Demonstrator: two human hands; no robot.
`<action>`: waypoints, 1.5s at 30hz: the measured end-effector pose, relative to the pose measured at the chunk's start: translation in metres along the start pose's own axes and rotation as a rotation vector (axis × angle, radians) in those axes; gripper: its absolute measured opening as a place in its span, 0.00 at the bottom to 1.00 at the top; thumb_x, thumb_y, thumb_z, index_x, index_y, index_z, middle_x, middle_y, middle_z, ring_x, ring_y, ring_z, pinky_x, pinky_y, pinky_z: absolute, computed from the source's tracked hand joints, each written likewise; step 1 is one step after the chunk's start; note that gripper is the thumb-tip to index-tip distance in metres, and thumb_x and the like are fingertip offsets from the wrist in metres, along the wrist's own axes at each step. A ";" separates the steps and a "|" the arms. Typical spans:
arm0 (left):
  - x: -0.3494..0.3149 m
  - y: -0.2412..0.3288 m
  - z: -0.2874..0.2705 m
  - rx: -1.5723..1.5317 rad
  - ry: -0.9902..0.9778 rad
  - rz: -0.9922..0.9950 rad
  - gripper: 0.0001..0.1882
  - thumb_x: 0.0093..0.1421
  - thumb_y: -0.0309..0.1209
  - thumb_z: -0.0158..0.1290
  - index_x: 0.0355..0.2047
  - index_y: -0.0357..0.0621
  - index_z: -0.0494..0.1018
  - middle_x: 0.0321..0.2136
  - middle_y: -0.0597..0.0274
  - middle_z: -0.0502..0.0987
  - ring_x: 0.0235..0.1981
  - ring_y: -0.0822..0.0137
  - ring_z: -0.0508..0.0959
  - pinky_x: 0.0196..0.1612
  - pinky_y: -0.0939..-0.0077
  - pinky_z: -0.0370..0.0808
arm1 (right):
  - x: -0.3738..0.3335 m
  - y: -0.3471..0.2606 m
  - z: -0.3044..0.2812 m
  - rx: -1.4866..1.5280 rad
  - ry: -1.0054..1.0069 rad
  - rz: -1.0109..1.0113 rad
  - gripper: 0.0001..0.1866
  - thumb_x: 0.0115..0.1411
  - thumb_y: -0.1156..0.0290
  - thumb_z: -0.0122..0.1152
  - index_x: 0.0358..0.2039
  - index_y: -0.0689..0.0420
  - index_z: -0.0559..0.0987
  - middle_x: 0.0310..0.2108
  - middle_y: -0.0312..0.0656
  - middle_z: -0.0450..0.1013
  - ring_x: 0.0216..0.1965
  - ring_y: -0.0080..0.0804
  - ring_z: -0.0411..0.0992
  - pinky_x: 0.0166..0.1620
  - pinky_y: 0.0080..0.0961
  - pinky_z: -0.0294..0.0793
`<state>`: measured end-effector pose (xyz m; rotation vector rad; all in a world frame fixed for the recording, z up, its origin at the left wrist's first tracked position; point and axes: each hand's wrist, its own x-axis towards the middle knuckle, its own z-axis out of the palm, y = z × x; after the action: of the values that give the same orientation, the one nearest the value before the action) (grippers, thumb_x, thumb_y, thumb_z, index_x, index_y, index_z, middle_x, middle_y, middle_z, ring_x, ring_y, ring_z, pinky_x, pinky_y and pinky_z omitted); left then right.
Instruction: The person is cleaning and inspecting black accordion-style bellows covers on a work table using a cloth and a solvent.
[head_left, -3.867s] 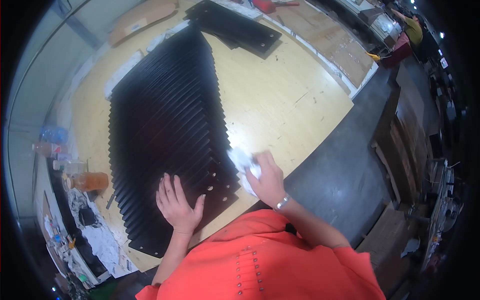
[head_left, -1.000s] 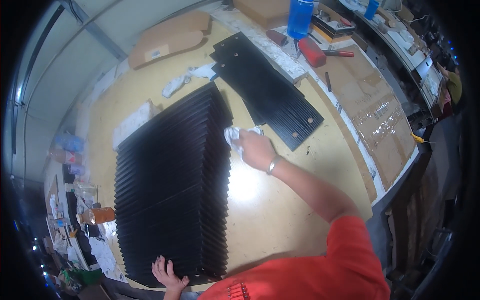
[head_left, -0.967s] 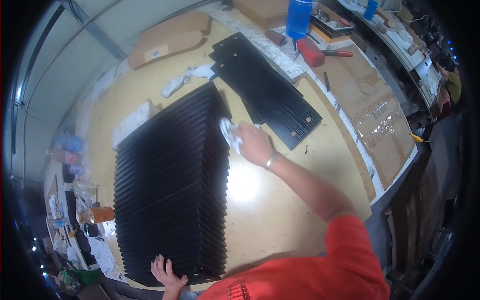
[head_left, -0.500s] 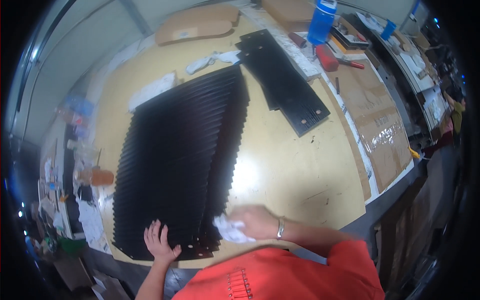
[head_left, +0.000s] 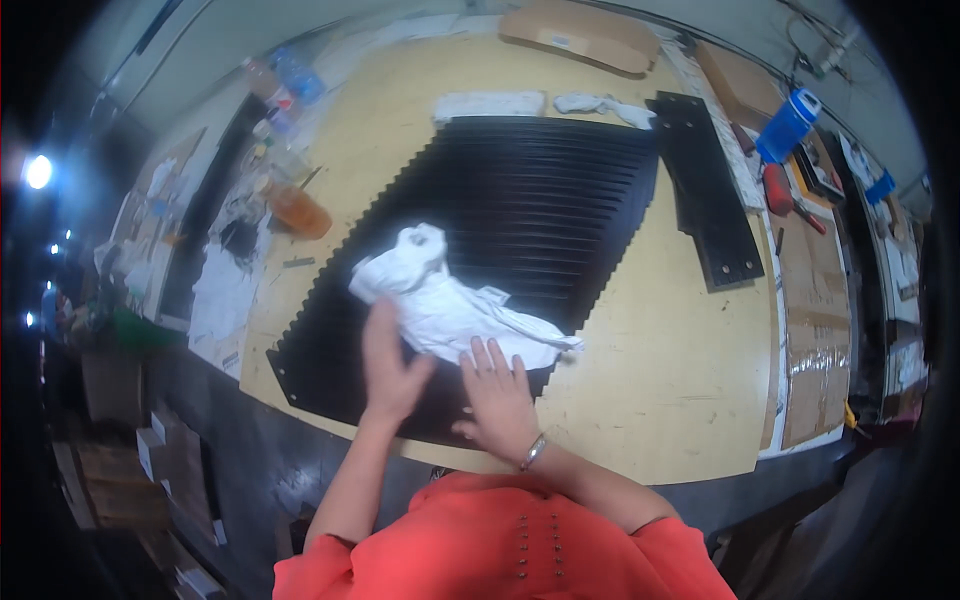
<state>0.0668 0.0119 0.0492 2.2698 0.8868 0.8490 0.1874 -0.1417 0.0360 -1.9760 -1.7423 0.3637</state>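
A white cloth [head_left: 455, 315] lies spread and crumpled over the near part of a black, ribbed, bellows-like sheet [head_left: 520, 190]. My left hand [head_left: 392, 372] is at the cloth's left edge, thumb apart and fingers stretched forward, slightly blurred. Flat on the cloth's near edge rests my right hand [head_left: 500, 405], its fingers spread. A bracelet circles the right wrist. The black sheet has pleated side edges and lies on the pale tabletop [head_left: 660, 390], with its near end in front of me.
Stacked black strips [head_left: 705, 190] with holes lie to the right. A blue bottle [head_left: 788, 125] and a red-headed mallet [head_left: 777, 190] stand beyond them. A white block [head_left: 490, 104] and gloves [head_left: 605, 106] sit behind the sheet. An orange-brown bottle [head_left: 297, 208] is at left.
The cloth, bunched in my right hand before, is now spread over the sheet. Both hands have come together at it. My view has shifted, and the sheet appears turned.
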 end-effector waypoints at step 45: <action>-0.050 -0.136 -0.102 -1.027 0.422 -0.852 0.10 0.66 0.35 0.49 0.38 0.41 0.74 0.36 0.64 0.77 0.38 0.72 0.75 0.45 0.77 0.70 | -0.048 0.038 0.024 0.780 0.590 0.496 0.63 0.34 0.81 0.72 0.70 0.57 0.46 0.70 0.50 0.45 0.69 0.44 0.50 0.69 0.35 0.52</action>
<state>-0.0873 0.0874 0.0052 0.7320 1.1005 1.0219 0.2002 -0.1873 -0.0095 -1.6435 -0.5904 0.4670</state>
